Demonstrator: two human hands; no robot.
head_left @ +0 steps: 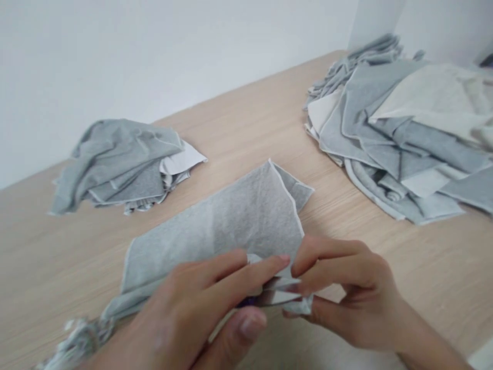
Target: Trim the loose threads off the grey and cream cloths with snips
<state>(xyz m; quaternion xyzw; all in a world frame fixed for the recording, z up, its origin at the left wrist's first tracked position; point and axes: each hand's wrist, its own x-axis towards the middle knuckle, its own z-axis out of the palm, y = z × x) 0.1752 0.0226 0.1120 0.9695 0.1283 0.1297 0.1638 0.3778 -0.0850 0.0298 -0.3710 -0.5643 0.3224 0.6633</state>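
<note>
A small pile (123, 167) of grey cloths sits at the far left of a wooden bench (250, 118). At centre, one grey cloth (231, 221) lies flat, its near edge lifted. The left hand (192, 313) pinches that edge, fingers (250, 272) closed on the fabric with the thumb beneath. Touching it, the right hand (346, 293) grips the same edge, fingers curled shut. A larger heap (396, 133) of grey and white cloths lies far right. Two piles, one cloth apart, two hands.
</note>
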